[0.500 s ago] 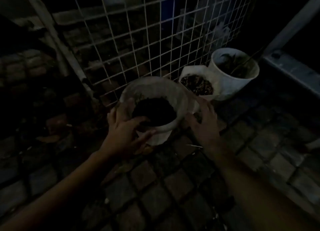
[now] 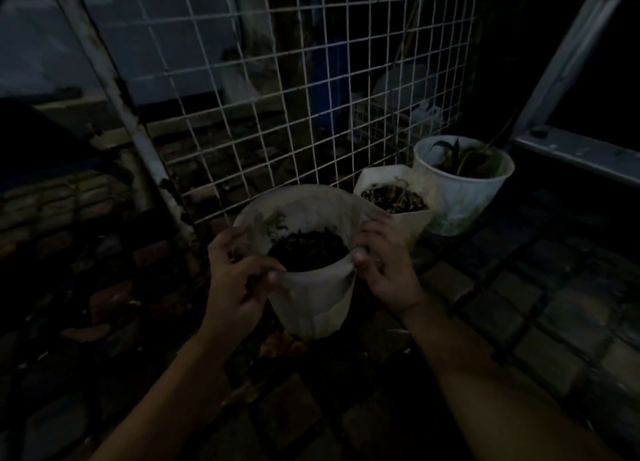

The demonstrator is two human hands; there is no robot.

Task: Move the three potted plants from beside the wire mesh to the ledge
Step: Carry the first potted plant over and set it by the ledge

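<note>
A pale soft planter bag [image 2: 313, 299] filled with dark soil is held between both hands in front of the wire mesh [image 2: 277, 90]. My left hand [image 2: 235, 280] pinches its rim on the left and my right hand [image 2: 384, 270] grips the rim on the right. Whether it is off the ground, I cannot tell. Behind it to the right a second pale bag [image 2: 394, 197] of dry debris sits by the mesh. Further right stands a white round pot [image 2: 462, 190] with a small green plant.
Dark brick paving [image 2: 519, 315] covers the ground. A slanted white metal post [image 2: 138, 128] runs left of the mesh, with low brickwork [image 2: 52, 201] beyond it. A grey metal frame and rail [image 2: 578, 149] stand at the right.
Both hands have shifted from the sides of the bag up to its rim and closed on it. The view has drawn closer.
</note>
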